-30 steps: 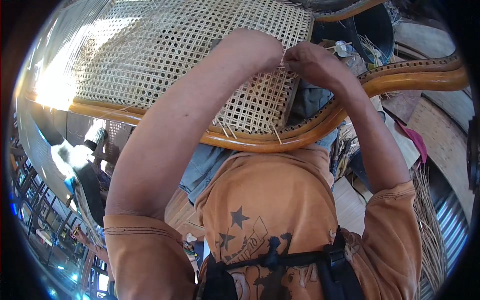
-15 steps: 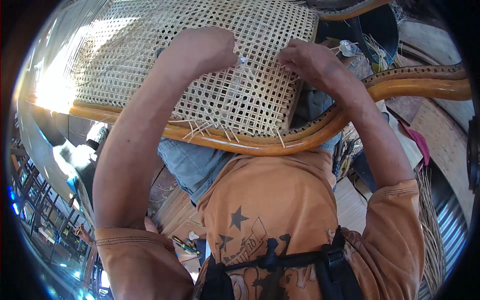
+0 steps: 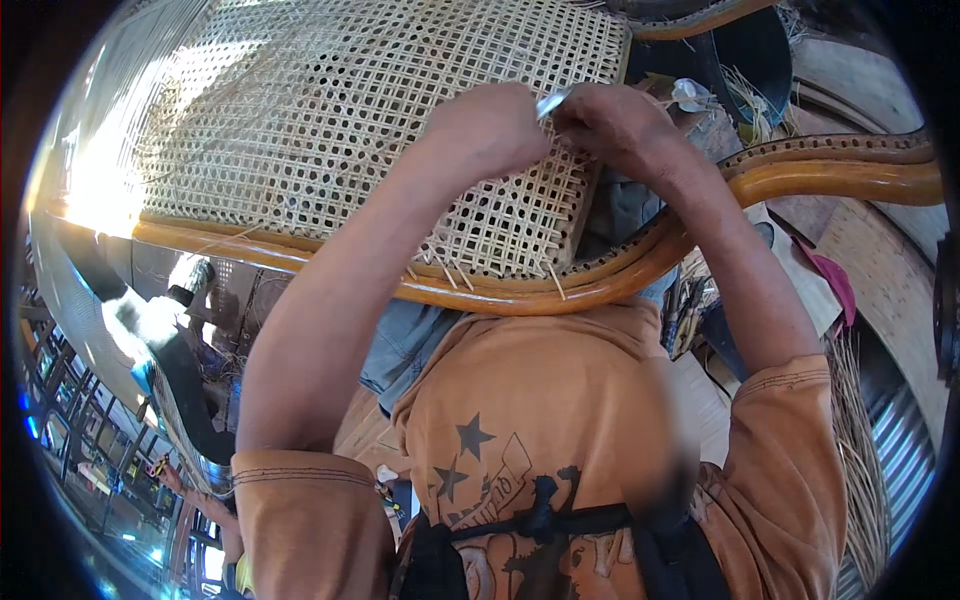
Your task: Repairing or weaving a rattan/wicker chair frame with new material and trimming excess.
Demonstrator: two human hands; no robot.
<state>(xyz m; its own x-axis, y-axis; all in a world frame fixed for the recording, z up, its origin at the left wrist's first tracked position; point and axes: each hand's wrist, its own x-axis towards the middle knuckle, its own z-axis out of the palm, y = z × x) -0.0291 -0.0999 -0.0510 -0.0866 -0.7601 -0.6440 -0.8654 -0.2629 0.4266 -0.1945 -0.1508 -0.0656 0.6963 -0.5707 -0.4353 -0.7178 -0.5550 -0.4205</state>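
A woven cane panel [image 3: 390, 130] in a varnished wooden frame [image 3: 500, 298] lies across my lap. My left hand [image 3: 490, 125] is closed over the panel's right part, and a thin, shiny, silvery tool [image 3: 551, 103] sticks out from its fingers toward my right hand. Beside it, at the panel's right edge, my right hand [image 3: 615, 120] has its fingers pinched together; what they hold, if anything, is hidden. The two hands nearly touch. Loose cane ends [image 3: 455, 272] poke out over the frame's near rail. A row of small holes runs along the curved part at right.
A dark bucket [image 3: 755, 75] with cane scraps stands at the far right, near a small whitish crumpled thing [image 3: 690, 95]. A bundle of long cane strands [image 3: 855, 460] lies at right beside corrugated metal [image 3: 900, 430]. Another person's arm [image 3: 205, 500] shows at lower left.
My left hand has moved right across the panel, up to my right hand, bringing the shiny tool along. My right hand has hardly moved. Another person's arm at lower left shows more.
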